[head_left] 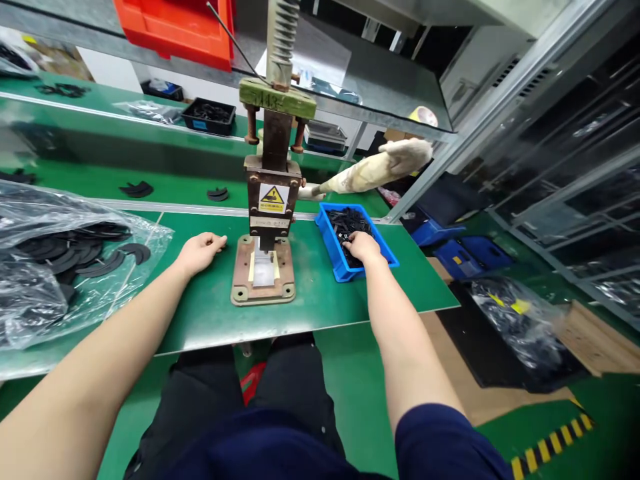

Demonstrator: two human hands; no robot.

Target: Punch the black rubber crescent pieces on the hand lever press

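At the middle of the green table (320,303) stands a hand press (273,177) with a yellow warning label and a metal plate on its base. To its left, my left hand (201,253) rests with curled fingers; whether it holds anything is hidden. On the right, my right hand (363,247) reaches into a blue bin (337,257) of small black parts (350,220), its fingertips pinched at a small piece among them. The wrapped press lever (380,167) sticks out above the bin.
A clear plastic bag (35,293) of curved black pieces (75,250) covers the left side. Behind stand a black tray (209,117) and a red bin (175,27) on the shelf. A metal post (480,100) rises at right.
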